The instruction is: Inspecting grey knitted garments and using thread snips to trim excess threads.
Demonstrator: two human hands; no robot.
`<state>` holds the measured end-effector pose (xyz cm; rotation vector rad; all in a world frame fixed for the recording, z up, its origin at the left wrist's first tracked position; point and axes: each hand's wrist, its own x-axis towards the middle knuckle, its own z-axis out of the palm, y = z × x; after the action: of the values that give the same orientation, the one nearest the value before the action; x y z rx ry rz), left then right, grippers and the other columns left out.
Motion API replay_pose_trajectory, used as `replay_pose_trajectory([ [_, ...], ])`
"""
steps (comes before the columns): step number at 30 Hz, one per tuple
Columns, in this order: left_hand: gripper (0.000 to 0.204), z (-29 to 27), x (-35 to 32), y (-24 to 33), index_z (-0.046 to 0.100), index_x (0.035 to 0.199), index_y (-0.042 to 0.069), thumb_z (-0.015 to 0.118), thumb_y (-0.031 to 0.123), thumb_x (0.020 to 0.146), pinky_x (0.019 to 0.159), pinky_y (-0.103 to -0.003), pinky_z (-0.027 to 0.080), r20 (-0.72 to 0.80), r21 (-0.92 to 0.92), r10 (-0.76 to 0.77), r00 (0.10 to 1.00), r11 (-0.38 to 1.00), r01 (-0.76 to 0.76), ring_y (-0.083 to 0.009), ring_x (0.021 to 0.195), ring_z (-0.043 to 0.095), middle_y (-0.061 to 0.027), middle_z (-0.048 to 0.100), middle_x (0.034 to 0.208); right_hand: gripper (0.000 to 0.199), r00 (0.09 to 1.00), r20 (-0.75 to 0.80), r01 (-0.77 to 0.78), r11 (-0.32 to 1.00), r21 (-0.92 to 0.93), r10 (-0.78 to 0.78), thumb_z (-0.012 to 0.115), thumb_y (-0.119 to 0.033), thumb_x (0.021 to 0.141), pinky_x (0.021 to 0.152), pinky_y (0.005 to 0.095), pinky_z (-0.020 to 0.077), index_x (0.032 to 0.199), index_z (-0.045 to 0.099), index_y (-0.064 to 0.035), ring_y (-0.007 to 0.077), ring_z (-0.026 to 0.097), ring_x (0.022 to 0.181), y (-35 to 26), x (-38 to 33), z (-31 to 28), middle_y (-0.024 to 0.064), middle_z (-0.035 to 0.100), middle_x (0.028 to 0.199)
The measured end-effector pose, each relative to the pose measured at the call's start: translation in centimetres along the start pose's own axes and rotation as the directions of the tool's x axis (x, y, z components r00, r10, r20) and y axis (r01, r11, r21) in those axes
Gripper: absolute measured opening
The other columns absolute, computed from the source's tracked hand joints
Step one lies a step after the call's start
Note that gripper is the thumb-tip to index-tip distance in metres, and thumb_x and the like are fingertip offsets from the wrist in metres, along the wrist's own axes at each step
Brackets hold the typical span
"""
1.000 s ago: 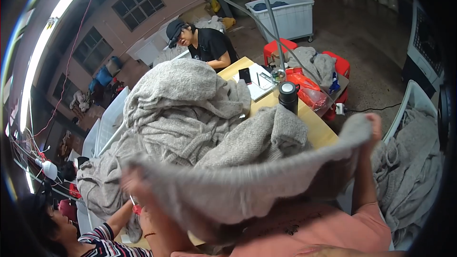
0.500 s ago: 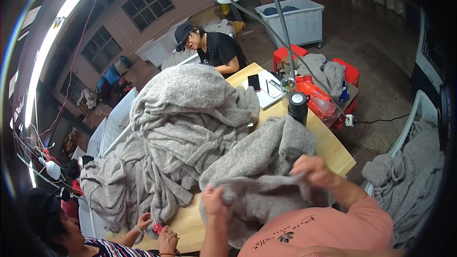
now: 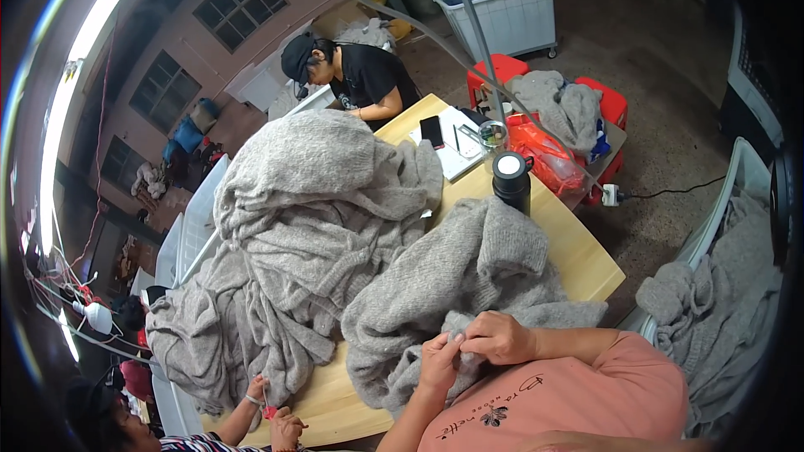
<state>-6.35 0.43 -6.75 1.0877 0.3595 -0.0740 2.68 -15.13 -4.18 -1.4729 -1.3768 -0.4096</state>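
A grey knitted sweater [image 3: 435, 276] lies bunched on the wooden table [image 3: 335, 398] in front of me. My left hand [image 3: 438, 362] pinches a bit of its near edge, thumb and fingers pressed together. Right beside it, my right hand [image 3: 500, 338] is closed on the same knit, its fingertips almost touching the left ones. The small part between the fingers is mostly hidden. To the left rises a large heap of grey knitwear [image 3: 301, 159], touching the sweater.
A black flask [image 3: 512, 188], a glass jar [image 3: 492, 136] and a phone [image 3: 431, 131] stand or lie on the table's far side. At lower left a co-worker's hand [image 3: 287, 428] holds a red-handled tool [image 3: 269, 413]. Another person [image 3: 360, 75] sits opposite. A bin of knitwear [image 3: 712, 310] is at right.
My hands have come together from a wide hold, drawing the stretched knit edge into a small pinch. The person opposite has bent their head down. The view has shifted slightly.
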Motion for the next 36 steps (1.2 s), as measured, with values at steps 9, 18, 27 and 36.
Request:
replay_pose_trajectory([
  [9,0.008,3.4,-0.3,0.8,0.06,0.07,0.001,0.057,0.002,0.078,0.048,-0.019,0.029,-0.202,0.353,0.243,0.949,0.922,-0.161,-0.002,0.056,0.038,0.0062,0.05,0.062,0.005,0.996,-0.09,-0.001,0.986,-0.167,-0.015,0.053,-0.009,0.066,0.053,0.0296,0.0364,0.07,0.051,-0.0066,0.018,0.049,0.063,1.9,-1.7,0.6,0.0037,0.052,0.074],
  [18,0.011,5.0,-0.7,-0.6,0.063,0.078,-0.004,0.053,-0.005,0.072,0.051,-0.018,0.033,-0.367,0.484,0.375,0.851,0.858,-0.17,-0.0036,0.058,0.044,0.0024,0.053,0.064,0.008,0.984,0.023,-0.18,0.97,0.161,0.179,0.051,-0.01,0.069,0.063,0.0347,0.0432,0.075,0.052,-0.0039,0.0244,0.052,0.073,3.2,-3.9,1.4,0.0075,0.051,0.078],
  [27,0.018,5.9,-1.0,-1.1,0.062,0.081,-0.003,0.049,-0.007,0.071,0.056,-0.02,0.041,-0.353,0.714,0.571,0.741,0.677,-0.181,-0.0066,0.061,0.05,-0.0008,0.058,0.067,0.013,0.929,0.215,-0.371,0.736,0.566,0.302,0.049,-0.009,0.078,0.066,0.039,0.0425,0.088,0.048,-0.0016,0.0334,0.054,0.08,4.7,-3.5,1.5,0.0169,0.054,0.088],
  [36,0.018,5.6,-0.5,-0.6,0.062,0.08,0.0,0.049,-0.007,0.07,0.056,-0.024,0.044,-0.189,0.88,0.647,0.739,0.445,-0.165,-0.0101,0.061,0.055,-0.0065,0.061,0.067,0.016,0.91,0.195,-0.414,0.837,0.359,0.367,0.054,-0.014,0.073,0.053,0.0454,0.0391,0.069,0.044,-0.003,0.0377,0.053,0.06,4.6,-4.6,3.2,0.0181,0.051,0.059],
])
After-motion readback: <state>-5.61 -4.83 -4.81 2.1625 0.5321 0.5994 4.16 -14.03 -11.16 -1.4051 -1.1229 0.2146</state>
